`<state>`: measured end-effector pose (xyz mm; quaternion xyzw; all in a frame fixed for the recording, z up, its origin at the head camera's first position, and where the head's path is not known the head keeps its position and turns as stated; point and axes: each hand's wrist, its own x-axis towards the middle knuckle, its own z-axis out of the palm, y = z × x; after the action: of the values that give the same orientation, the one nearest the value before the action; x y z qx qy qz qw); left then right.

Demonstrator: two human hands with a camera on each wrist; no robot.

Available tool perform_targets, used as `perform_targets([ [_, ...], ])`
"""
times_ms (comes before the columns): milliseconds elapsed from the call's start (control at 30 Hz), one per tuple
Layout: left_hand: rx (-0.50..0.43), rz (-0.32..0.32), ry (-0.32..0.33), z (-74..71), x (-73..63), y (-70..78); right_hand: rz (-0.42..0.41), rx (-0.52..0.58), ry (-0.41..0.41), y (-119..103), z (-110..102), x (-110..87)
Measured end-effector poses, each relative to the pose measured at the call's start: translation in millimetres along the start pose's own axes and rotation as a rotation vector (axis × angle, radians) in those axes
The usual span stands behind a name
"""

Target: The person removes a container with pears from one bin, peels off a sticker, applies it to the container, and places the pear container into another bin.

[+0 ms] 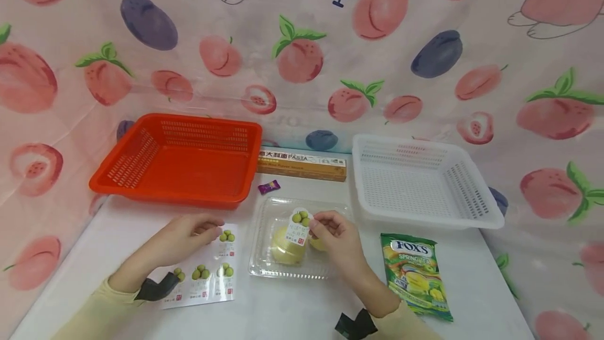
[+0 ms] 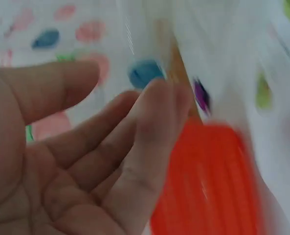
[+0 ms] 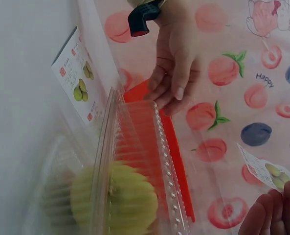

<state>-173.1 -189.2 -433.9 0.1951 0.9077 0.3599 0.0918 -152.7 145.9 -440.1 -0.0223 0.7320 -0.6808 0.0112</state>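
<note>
Right hand (image 1: 337,232) pinches a loose label (image 1: 296,230), printed with green fruit, between thumb and fingers; the label juts out to the left of the grip, tilted, and hangs above the clear box (image 1: 261,256) without touching it in the right wrist view. Round yellow-green fruit (image 1: 287,248) sits in the box, below and left of the grip. Step in hand, judged: labelling the box. Next move probably calls for levelling the label, lowering it onto the flat of the lid inside the ridged rim, then pressing it smooth. Left hand (image 1: 184,237), well left of the grip, is empty, fingers loosely bent, above the sticker sheet (image 1: 211,256); free to steady the box. Room: only a narrow strip of table (image 1: 273,308) parts sheet and box; bare table lies nearer the person, and a wider strip runs rightward to the green candy bag (image 1: 415,277). Beyond the grip: small purple sweet (image 1: 269,187), white basket (image 1: 401,188) close behind to the right, pasta box (image 1: 302,164), red basket (image 1: 198,172) far left.
</note>
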Motion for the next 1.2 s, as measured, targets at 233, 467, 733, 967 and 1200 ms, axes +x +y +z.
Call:
perform_targets([
  [233, -0.173, 0.132, -0.019, 26.6, 42.8, 60.7, 0.011, -0.016, 0.036, -2.1, -20.9, 4.0],
  [467, -0.65, 0.049, -0.199, 44.6, 80.2, 82.3, 0.034, -0.046, 0.008, -2.3, -25.9, 7.8],
  [733, -0.752, -0.094, -0.289, 57.3, 95.6, 85.4, 0.074, -0.114, -0.011, -2.0, -27.5, 13.8],
  [967, -0.662, -0.121, -0.205, 67.5, 104.4, 86.7, 0.135, -0.189, -0.038, 0.9, -30.6, 26.4],
  [1200, -0.419, -0.062, -0.121, 73.9, 108.6, 88.5, 0.177, -0.335, -0.096, 0.8, -33.0, 37.6],
])
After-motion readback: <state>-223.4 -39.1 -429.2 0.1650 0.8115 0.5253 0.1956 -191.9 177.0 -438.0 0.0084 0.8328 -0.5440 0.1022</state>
